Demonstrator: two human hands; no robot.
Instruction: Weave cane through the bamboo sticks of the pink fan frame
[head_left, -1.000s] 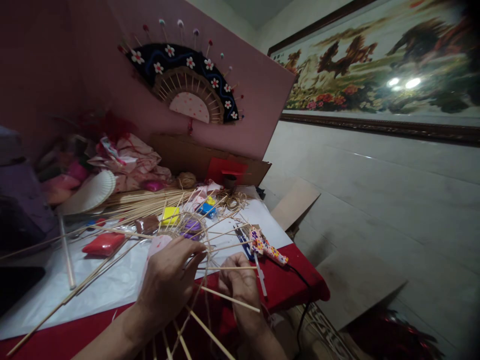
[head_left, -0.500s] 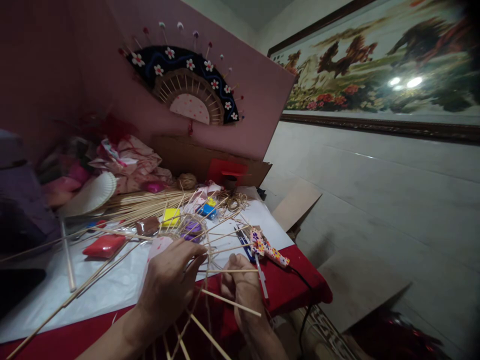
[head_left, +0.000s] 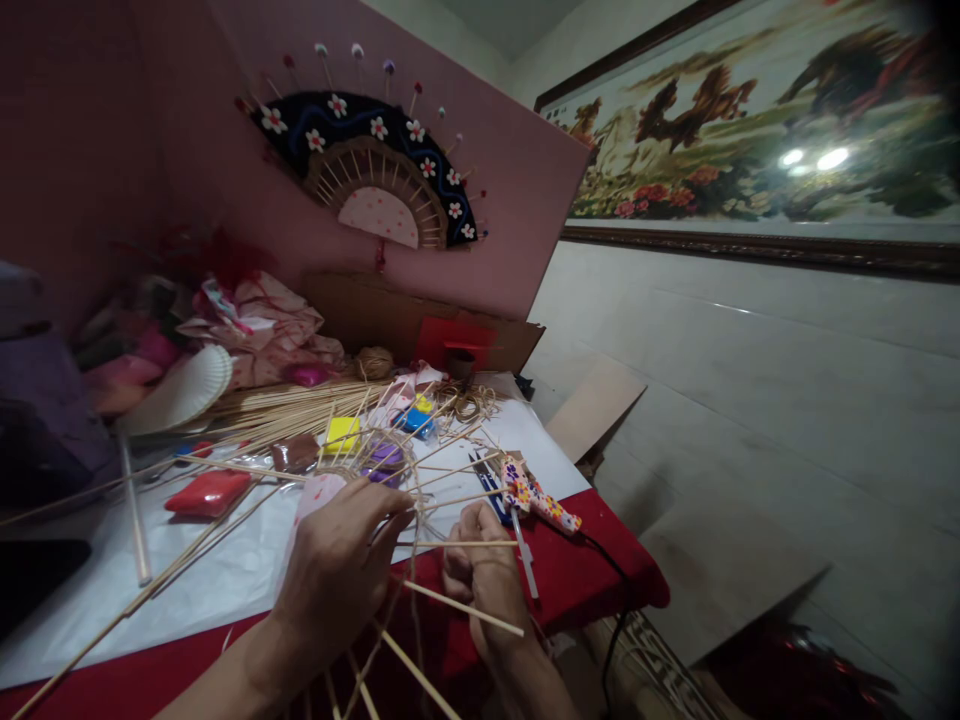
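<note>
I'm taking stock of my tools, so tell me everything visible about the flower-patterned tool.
The flower-patterned tool looks like a small glue gun, perhaps plastic, printed orange, yellow and purple on white. It lies on its side, its handle pointing right over the red cloth. A translucent whitish rod extends toward the near edge; a black cord trails away. Whether it's on can't be told.

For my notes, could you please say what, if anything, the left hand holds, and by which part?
The left hand pinches the stick frame by its twine ring, near the right hand.
</note>
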